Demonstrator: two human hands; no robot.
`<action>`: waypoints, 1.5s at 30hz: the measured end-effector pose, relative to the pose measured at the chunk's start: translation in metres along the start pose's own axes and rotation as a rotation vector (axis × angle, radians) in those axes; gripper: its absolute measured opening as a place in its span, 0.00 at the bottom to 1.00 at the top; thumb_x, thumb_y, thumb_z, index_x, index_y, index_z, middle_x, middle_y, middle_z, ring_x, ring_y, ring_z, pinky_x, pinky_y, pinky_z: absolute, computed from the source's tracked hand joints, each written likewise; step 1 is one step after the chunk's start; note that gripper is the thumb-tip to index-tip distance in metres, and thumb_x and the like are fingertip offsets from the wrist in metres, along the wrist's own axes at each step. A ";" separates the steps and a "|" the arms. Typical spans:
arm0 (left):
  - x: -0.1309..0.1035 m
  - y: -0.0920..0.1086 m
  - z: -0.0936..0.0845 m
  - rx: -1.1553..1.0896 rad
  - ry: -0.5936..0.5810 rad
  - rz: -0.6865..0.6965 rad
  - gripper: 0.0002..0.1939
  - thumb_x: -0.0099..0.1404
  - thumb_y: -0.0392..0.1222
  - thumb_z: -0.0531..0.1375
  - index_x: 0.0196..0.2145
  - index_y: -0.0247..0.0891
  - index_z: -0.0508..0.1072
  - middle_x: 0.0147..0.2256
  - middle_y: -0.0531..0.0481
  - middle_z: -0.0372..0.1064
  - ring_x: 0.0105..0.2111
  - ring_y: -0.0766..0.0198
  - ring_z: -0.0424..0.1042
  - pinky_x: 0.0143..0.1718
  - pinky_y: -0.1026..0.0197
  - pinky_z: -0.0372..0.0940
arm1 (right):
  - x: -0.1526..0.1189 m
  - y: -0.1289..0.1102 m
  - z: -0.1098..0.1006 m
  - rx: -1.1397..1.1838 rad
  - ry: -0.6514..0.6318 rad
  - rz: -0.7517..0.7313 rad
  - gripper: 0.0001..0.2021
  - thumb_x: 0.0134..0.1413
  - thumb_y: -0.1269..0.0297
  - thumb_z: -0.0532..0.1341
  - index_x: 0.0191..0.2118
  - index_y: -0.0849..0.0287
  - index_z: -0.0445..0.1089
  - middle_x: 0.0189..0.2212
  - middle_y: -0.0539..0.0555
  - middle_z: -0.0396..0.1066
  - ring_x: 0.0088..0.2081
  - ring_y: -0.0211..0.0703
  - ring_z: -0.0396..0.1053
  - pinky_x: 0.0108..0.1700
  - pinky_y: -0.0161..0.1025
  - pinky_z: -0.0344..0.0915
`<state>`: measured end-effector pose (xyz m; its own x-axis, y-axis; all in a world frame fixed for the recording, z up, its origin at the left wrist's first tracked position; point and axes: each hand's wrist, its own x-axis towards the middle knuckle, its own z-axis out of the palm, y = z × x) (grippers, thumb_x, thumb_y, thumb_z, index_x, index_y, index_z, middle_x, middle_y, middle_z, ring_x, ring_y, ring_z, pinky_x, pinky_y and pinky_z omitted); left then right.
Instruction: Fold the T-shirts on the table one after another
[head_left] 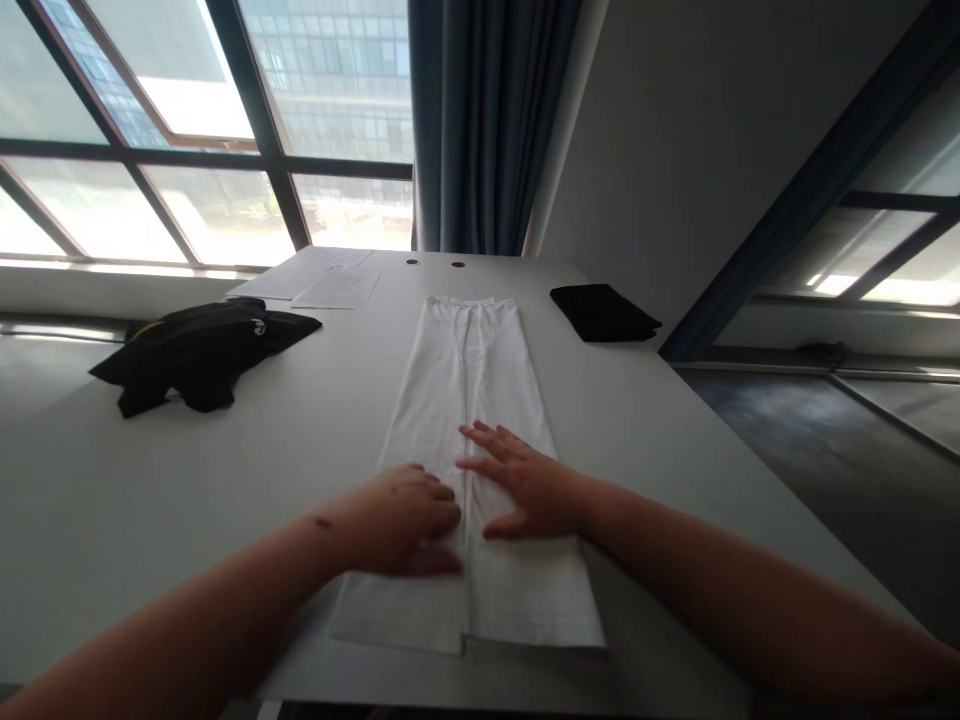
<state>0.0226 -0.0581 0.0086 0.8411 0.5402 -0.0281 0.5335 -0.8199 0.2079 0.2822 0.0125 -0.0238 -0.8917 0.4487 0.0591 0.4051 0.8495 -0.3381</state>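
A pair of white trousers (pixel 491 380) lies flat and lengthwise on the table, its waistband at the far end and its two leg hems towards me. My right hand (pixel 525 480) rests on the right leg, fingers spread and pointing at the middle seam. Over the left leg is my left hand (pixel 409 520), palm down with bent fingers and the thumb held apart; it is slightly blurred. Neither hand has cloth gathered in it. What lies beneath the left palm is hidden.
The white table (pixel 300 450) carries a crumpled black garment (pixel 199 345) on the left, a folded black cloth (pixel 604 312) at the right edge and paper sheets (pixel 337 285) farther back. Behind it hang blue curtains (pixel 480 130) beside windows.
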 end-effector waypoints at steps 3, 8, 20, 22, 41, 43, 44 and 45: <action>-0.011 0.034 0.013 -0.037 -0.021 0.150 0.24 0.61 0.65 0.68 0.33 0.41 0.71 0.30 0.52 0.74 0.30 0.58 0.74 0.40 0.53 0.67 | -0.031 -0.025 0.013 0.022 0.045 -0.169 0.31 0.50 0.38 0.71 0.51 0.57 0.75 0.63 0.64 0.64 0.64 0.59 0.61 0.68 0.58 0.52; -0.013 0.061 0.025 0.146 -0.042 0.102 0.18 0.66 0.58 0.67 0.34 0.41 0.70 0.29 0.53 0.73 0.26 0.57 0.72 0.33 0.51 0.65 | -0.051 -0.047 0.026 -0.053 -0.079 -0.318 0.26 0.48 0.38 0.70 0.32 0.57 0.67 0.34 0.51 0.70 0.36 0.42 0.63 0.49 0.46 0.58; -0.006 0.066 0.017 0.096 0.006 0.057 0.14 0.69 0.54 0.65 0.41 0.44 0.69 0.41 0.52 0.72 0.38 0.55 0.72 0.35 0.52 0.67 | -0.055 -0.063 -0.006 -0.030 -0.291 -0.201 0.11 0.49 0.60 0.70 0.31 0.57 0.69 0.27 0.46 0.72 0.28 0.38 0.64 0.42 0.41 0.57; -0.004 0.066 0.017 0.032 -0.023 0.037 0.14 0.68 0.54 0.66 0.41 0.44 0.70 0.42 0.52 0.71 0.40 0.55 0.72 0.39 0.52 0.70 | -0.055 -0.063 -0.007 -0.024 -0.312 -0.202 0.12 0.50 0.57 0.71 0.32 0.57 0.70 0.28 0.46 0.73 0.29 0.38 0.65 0.43 0.41 0.58; -0.083 0.029 0.024 -0.059 0.171 -0.315 0.33 0.55 0.25 0.54 0.55 0.49 0.73 0.50 0.50 0.77 0.46 0.57 0.77 0.50 0.57 0.72 | -0.083 -0.056 -0.047 0.145 -0.248 0.218 0.23 0.48 0.84 0.56 0.48 0.56 0.72 0.43 0.54 0.72 0.41 0.41 0.71 0.42 0.35 0.61; -0.087 0.025 0.021 -0.147 0.175 -0.279 0.32 0.53 0.26 0.55 0.53 0.49 0.74 0.52 0.50 0.77 0.50 0.57 0.76 0.53 0.57 0.71 | -0.083 -0.052 -0.052 0.144 -0.266 0.208 0.23 0.46 0.85 0.55 0.44 0.56 0.73 0.41 0.53 0.73 0.40 0.41 0.71 0.42 0.35 0.60; -0.086 0.024 0.019 -0.178 0.179 -0.253 0.32 0.54 0.26 0.55 0.53 0.49 0.74 0.53 0.51 0.77 0.52 0.57 0.75 0.55 0.57 0.71 | -0.083 -0.051 -0.055 0.142 -0.267 0.195 0.21 0.46 0.85 0.55 0.42 0.56 0.74 0.38 0.53 0.74 0.39 0.41 0.71 0.41 0.35 0.60; -0.085 0.023 0.017 -0.201 0.185 -0.219 0.31 0.55 0.26 0.55 0.54 0.49 0.74 0.53 0.51 0.77 0.53 0.57 0.75 0.57 0.57 0.70 | -0.083 -0.049 -0.056 0.144 -0.268 0.175 0.19 0.47 0.84 0.55 0.39 0.56 0.74 0.36 0.52 0.74 0.38 0.41 0.71 0.40 0.35 0.60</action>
<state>-0.0354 -0.1260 -0.0012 0.6681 0.7397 0.0804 0.6560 -0.6365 0.4057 0.3481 -0.0507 0.0406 -0.8404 0.4791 -0.2533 0.5407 0.7095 -0.4519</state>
